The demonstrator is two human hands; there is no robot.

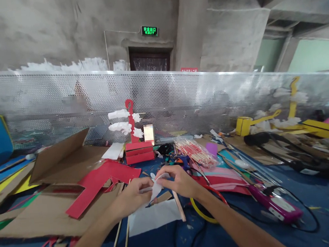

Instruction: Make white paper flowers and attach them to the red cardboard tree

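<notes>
My left hand (135, 197) and my right hand (179, 182) meet above the blue table, and both pinch a small piece of white paper (156, 188) between their fingertips. Under them lie a white sheet (155, 216) and a thin wooden stick (180, 207). Just behind stands a red paper tree model (133, 139) with white tufts on its branches, set on a red base.
Brown cardboard (53, 210) and a red cut-out shape (100, 183) lie to the left. A bag of sticks (195, 151), a purple glue gun (275, 204) with black cable and coloured sheets lie to the right. A perforated metal screen (179, 99) closes the back.
</notes>
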